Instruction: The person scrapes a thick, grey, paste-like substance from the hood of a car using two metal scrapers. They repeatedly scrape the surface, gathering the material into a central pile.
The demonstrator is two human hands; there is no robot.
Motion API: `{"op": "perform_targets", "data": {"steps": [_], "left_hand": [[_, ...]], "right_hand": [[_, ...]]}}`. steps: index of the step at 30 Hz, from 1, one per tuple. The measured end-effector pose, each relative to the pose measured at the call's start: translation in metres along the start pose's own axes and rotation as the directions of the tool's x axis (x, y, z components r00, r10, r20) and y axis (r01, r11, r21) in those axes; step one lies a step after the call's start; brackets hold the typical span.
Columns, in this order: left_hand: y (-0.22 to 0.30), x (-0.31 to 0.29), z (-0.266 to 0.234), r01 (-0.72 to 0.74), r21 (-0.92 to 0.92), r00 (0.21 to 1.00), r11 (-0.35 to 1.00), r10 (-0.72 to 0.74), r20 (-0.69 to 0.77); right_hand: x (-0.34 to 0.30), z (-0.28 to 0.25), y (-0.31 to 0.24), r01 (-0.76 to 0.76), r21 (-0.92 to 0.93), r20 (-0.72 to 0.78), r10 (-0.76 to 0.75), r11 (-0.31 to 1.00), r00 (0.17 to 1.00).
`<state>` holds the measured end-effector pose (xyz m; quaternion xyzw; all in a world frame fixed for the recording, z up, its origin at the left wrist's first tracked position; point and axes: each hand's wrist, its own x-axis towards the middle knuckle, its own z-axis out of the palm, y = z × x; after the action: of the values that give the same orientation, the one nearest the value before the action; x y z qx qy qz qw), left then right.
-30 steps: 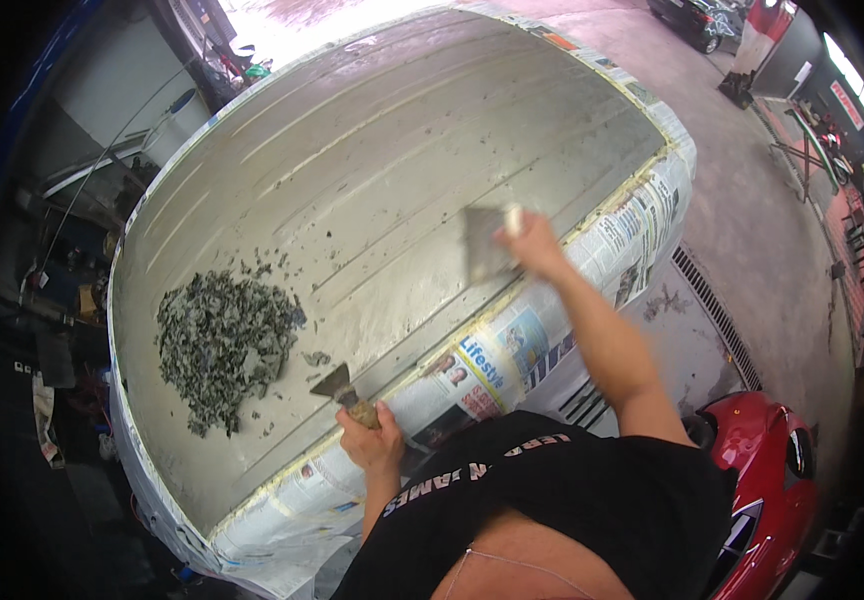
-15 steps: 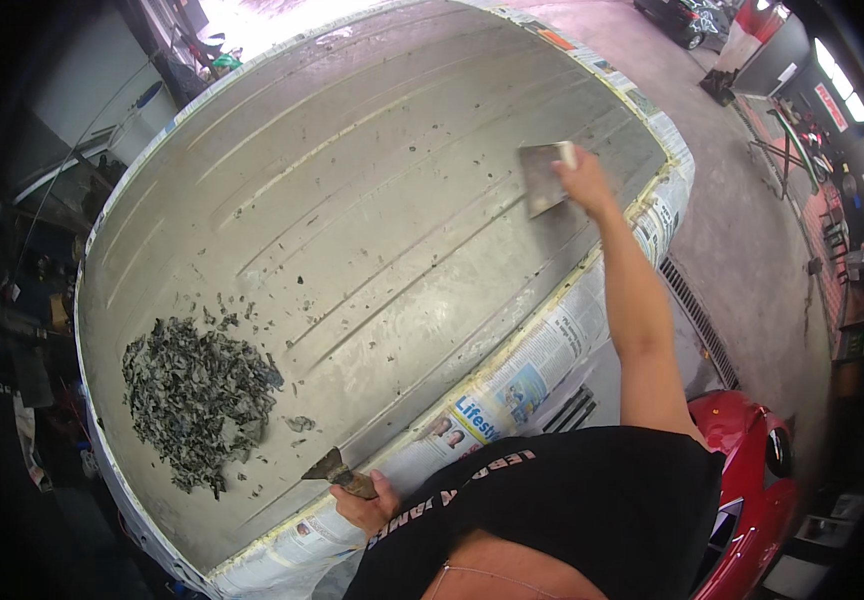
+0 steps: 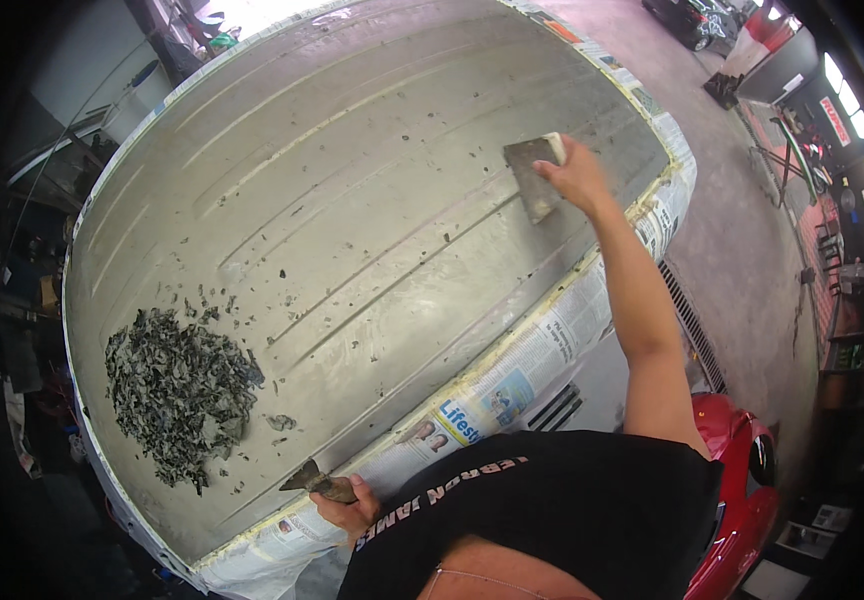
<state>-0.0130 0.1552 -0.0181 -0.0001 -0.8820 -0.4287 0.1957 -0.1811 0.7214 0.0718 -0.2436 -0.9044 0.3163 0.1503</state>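
Note:
My right hand (image 3: 580, 178) reaches far out over a broad ribbed, grey-beige vehicle panel (image 3: 382, 230), closed on a wide, flat rectangular scraper (image 3: 529, 170). That scraper has a pale strip along its top edge; its lower end is blurred over the panel, so contact is hard to judge. By the panel's near edge, my left hand (image 3: 352, 508) grips the handle of a putty knife (image 3: 302, 478), its dark blade pointing left. A heap of dark grey flakes (image 3: 180, 400) lies on the panel's left part, beyond the putty knife, with loose chips scattered around it.
Newspaper (image 3: 557, 335) and yellowish tape cover the panel's rim. A red car part (image 3: 727, 480) stands low at the right, close to my body. Farther right are a floor grate (image 3: 692, 325), a folding stand (image 3: 782, 160) and a dark car (image 3: 687, 22). A white bucket (image 3: 142, 100) is at the far left.
The wide scraper has shifted slightly left and tilted, with my right hand still around it. The view has turned a little, so the heap and my left hand with the putty knife appear farther left.

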Motion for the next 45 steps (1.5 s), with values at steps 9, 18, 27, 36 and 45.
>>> {"op": "perform_targets", "data": {"steps": [9, 18, 27, 36, 45], "left_hand": [[-0.042, -0.022, -0.006, 0.07, -0.008, 0.997, 0.998, -0.069, 0.043], [-0.012, -0.008, -0.009, -0.03, -0.081, 0.996, 0.996, 0.037, 0.081], [-0.02, -0.009, -0.007, -0.229, -0.094, 0.973, 0.969, 0.228, -0.027], [-0.039, -0.029, -0.002, -0.085, 0.066, 0.996, 0.994, 0.086, -0.012], [-0.012, -0.003, -0.012, -0.246, 0.072, 0.969, 0.967, 0.245, 0.027]], "right_hand": [[-0.012, 0.042, -0.013, 0.01, 0.132, -0.058, -0.002, 0.991, 0.998], [-0.12, 0.17, -0.205, 0.134, 0.211, 0.351, -0.203, 0.968, 0.914], [-0.038, 0.114, -0.17, 0.04, 0.284, 0.366, -0.147, 0.958, 0.919], [0.087, 0.059, -0.126, 0.137, 0.242, 0.604, -0.26, 0.961, 0.754], [0.037, 0.131, -0.239, 0.457, 0.175, 0.778, -0.407, 0.872, 0.478]]}}
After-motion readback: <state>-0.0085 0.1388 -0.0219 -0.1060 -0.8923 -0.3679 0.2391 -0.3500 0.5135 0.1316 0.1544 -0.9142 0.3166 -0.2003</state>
